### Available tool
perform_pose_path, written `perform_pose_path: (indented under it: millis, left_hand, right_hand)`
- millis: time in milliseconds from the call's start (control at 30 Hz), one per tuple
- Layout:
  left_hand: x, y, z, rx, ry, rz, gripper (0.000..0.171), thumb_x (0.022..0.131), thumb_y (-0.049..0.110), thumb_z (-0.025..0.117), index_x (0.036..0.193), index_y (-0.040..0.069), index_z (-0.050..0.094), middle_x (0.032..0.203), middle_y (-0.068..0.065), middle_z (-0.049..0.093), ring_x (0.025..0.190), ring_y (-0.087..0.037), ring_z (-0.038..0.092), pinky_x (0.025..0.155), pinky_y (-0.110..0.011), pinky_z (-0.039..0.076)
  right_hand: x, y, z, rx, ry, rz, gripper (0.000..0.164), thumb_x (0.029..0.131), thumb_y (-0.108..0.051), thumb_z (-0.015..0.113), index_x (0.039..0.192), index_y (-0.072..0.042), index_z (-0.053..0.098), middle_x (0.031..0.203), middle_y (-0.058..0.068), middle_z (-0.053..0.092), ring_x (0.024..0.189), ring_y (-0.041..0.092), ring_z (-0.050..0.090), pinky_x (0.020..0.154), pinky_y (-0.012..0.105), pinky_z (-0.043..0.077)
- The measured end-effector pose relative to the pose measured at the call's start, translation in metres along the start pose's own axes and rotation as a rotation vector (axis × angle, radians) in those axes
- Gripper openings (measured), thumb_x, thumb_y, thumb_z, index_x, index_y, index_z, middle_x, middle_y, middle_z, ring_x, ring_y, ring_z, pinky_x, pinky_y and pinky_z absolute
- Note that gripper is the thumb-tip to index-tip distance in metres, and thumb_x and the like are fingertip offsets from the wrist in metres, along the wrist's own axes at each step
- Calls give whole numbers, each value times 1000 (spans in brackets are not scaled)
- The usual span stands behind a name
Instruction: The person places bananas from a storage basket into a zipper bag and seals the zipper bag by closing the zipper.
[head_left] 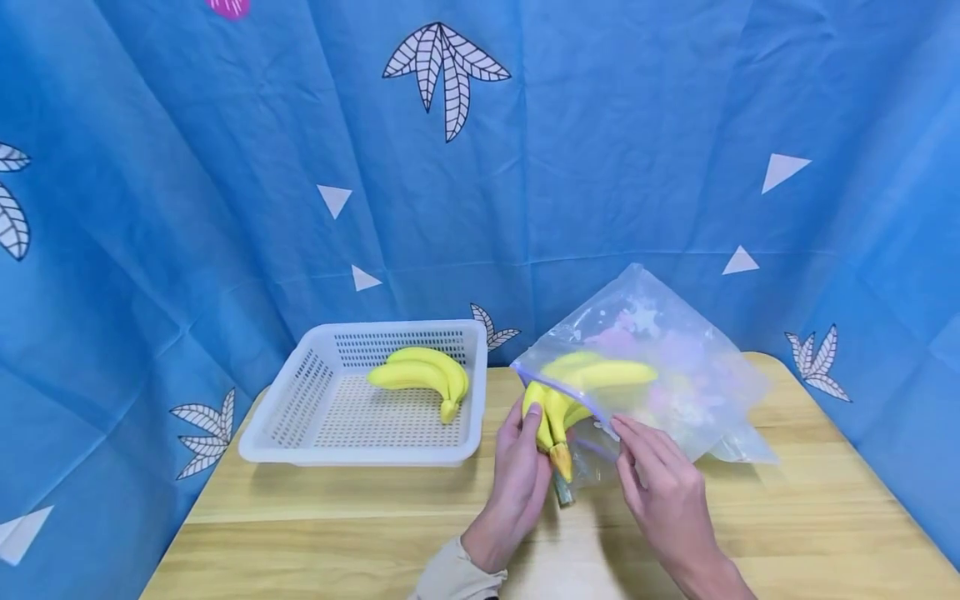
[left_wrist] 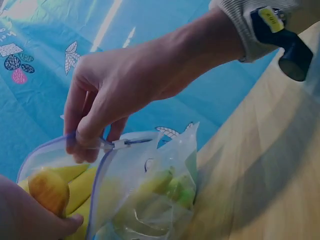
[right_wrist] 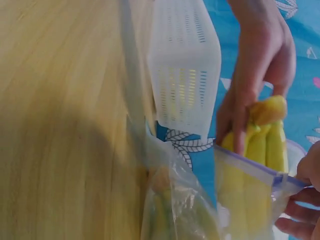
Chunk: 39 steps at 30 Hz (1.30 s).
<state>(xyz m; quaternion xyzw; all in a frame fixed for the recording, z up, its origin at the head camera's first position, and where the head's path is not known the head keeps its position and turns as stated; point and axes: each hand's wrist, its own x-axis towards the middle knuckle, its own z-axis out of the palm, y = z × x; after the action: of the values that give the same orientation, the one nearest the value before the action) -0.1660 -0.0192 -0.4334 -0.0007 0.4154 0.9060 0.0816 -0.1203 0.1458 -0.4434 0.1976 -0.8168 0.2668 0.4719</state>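
Note:
My left hand grips a bunch of yellow bananas near its brown-tipped stem. The fruit lies partly inside a clear zip bag, stem end sticking out of the mouth. With thumb and fingers, my right hand pinches the bag's purple-edged rim; the left wrist view shows this right hand beside a white slider. In the right wrist view, the left hand reaches down onto the bananas. Below sits a second clear bag holding something yellow-green, blurred by the plastic.
A white perforated basket stands on the left of the wooden table, with another banana bunch inside at its right. A blue patterned curtain hangs behind and along both sides of the table.

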Motion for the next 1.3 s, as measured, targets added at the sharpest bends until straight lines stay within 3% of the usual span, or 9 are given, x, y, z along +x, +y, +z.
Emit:
perform_pose_path:
  millis: [200,300,433,567,800,933,1067,1167,1300]
  left_hand:
    - [11,-7,8,-78,-24,-12,46,108,10,46,153,3,40,149,-15,48,132,-24,50,103,-36,49]
    - [19,-11,8,-166,-36,12,47,108,7,44,155,6,39,154,-14,44,138,-26,43,111,-37,41]
    - [25,-15,5,-291,-84,-3,53,108,2,39,160,12,31,162,-12,35,149,-30,32,122,-42,27]
    - [31,-21,4,-336,-92,-43,52,107,4,42,157,13,34,159,-13,38,146,-30,36,121,-42,29]
    - [44,-27,8,-371,-134,-63,43,105,3,51,147,9,46,145,-12,54,135,-23,52,116,-38,39]
    - [53,-28,12,-364,-152,-72,42,106,6,51,148,9,46,140,-9,59,128,-20,58,113,-36,43]
    - [58,-30,17,-337,-138,-82,37,104,6,57,140,10,55,131,-7,64,118,-17,62,107,-33,47]
    - [59,-31,21,-321,-153,-67,35,102,0,57,136,10,61,129,-7,64,113,-17,62,103,-31,50]
    - [62,-28,23,-313,-183,-52,49,99,-3,60,145,14,54,130,-7,60,107,-15,60,97,-27,51]
  right_hand:
    - [-4,0,5,19,17,-77,34,101,-13,49,113,7,74,116,20,72,98,38,70,102,18,45]
    - [-8,1,4,1,-21,-20,36,97,-13,53,121,7,70,126,24,68,109,43,66,111,21,39]
    - [-15,5,3,-59,-95,90,41,88,-5,64,127,8,66,134,28,62,119,47,62,115,24,32]
    - [-20,8,5,-68,-104,116,42,80,10,66,122,11,68,127,30,64,112,49,65,108,25,38]
    - [-19,6,5,-65,-151,64,36,90,-1,52,121,11,68,123,29,67,109,46,68,89,46,54]
    - [-18,3,4,-44,-168,44,38,88,0,54,122,10,68,123,27,67,109,45,68,94,41,53]
    - [-14,2,3,-30,-150,17,38,89,-2,53,121,9,69,122,25,69,107,43,69,98,33,50]
    - [-8,3,3,-4,-133,3,37,90,-2,52,120,9,70,120,24,70,100,41,72,84,32,57]
    - [-3,3,1,21,-150,-2,36,89,0,52,120,8,70,118,25,71,92,41,74,68,36,61]
